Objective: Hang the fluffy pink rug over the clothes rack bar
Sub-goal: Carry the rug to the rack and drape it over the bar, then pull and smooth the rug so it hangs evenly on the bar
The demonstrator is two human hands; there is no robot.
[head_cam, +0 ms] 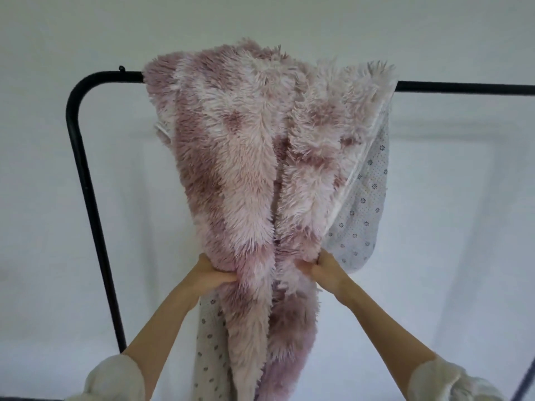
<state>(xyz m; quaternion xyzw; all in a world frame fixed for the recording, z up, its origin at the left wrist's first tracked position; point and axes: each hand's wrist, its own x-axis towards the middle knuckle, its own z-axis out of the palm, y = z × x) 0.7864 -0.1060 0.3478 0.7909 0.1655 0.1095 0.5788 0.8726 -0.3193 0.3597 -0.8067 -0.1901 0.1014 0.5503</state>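
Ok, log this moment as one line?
stage: adjusting | pink rug: draped over rack bar, bunched | left hand: gripping rug | right hand: gripping rug

plain white wall [434,39], soft even light

The fluffy rug [246,157] is pale pink, mottled with darker dusty-rose patches and whitish tips along the pile. Its backing [363,204], showing at the right edge and again lower left, is white to light grey, printed with rows of fine grey dots and scattered small grey flower shapes. A thin white binding runs along the seam between pile and backing. The clothes rack bar [463,88] and its upright are matt black. The wall [434,33] behind is plain white. Both sleeves [115,380] are creamy off-white.
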